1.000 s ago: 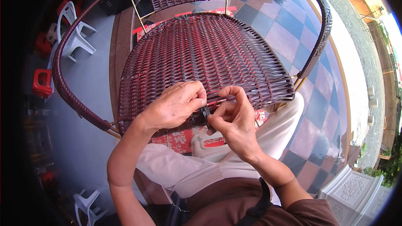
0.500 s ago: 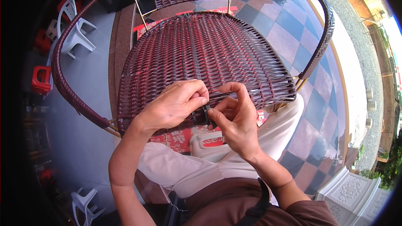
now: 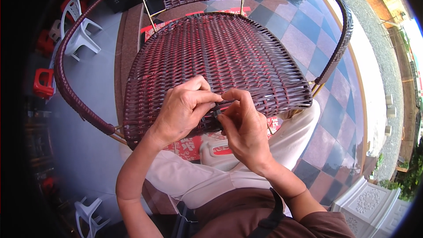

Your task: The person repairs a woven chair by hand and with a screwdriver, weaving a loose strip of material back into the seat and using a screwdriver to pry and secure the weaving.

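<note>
Main risk: the strip [image 3: 217, 113] slips out from between the hands. Likely cause: only the fingertips are on it, and the piece is short and looks smooth. Next risk: it twists or kinks, if the two hands pull at different angles. A hard tug could also shift nearby strands of the seat [image 3: 207, 53], since the weave shows gaps just beyond the fingertips. Fingers crowd each other too, so one hand could knock the other off.

Left hand [image 3: 183, 108]: thumb and index closed together at the strip's upper end; can't tell what's between them. Right hand [image 3: 246, 134]: thumb presses the strip, grip looks closed on it; index bends up, tip near the left fingertips.

Strip is dark, near black, narrow, roughly upright between the two thumbs, at the seat's front edge. Its lower end is hard to make out.

Seat spreads ahead of and under the fingers: dark brown woven strands, shiny, reddish in the middle, rounded toward the far side, more open right of the fingers.
</note>
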The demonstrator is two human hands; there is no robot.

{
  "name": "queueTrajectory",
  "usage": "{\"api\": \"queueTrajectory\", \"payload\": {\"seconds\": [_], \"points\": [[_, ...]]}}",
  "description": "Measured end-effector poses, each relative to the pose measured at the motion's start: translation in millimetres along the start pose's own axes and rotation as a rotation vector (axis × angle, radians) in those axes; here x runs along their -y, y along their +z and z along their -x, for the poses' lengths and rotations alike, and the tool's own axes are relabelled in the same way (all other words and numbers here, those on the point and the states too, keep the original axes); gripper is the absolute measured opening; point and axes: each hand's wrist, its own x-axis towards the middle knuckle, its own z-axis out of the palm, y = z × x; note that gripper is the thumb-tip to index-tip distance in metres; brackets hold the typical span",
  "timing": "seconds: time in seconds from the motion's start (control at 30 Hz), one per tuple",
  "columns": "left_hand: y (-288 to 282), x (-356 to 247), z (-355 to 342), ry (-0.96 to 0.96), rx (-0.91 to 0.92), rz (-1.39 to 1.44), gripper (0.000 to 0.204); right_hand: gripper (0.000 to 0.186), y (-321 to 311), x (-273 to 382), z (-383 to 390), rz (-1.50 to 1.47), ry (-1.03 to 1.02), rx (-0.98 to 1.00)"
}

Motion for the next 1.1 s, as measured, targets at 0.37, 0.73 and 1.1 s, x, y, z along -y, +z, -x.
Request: {"api": "queueTrajectory", "payload": {"seconds": [0.37,0.73,1.1], "points": [[-3.1,-0.2,-3.2,0.189,0.042,-0.108,0.016,0.032,-1.0,2.4,-3.0,0.042,-0.027,0.005],[-4.7,1.5,-1.8,0.040,0.040,0.020,0.013,0.027,-6.1,3.3,-12.3,-0.080,0.115,0.059],[-2.5,-5.4,-0.4,-0.159,0.078,0.076,0.010,0.023,-1.6,6.0,-12.1,-0.007,0.046,0.032]]}}
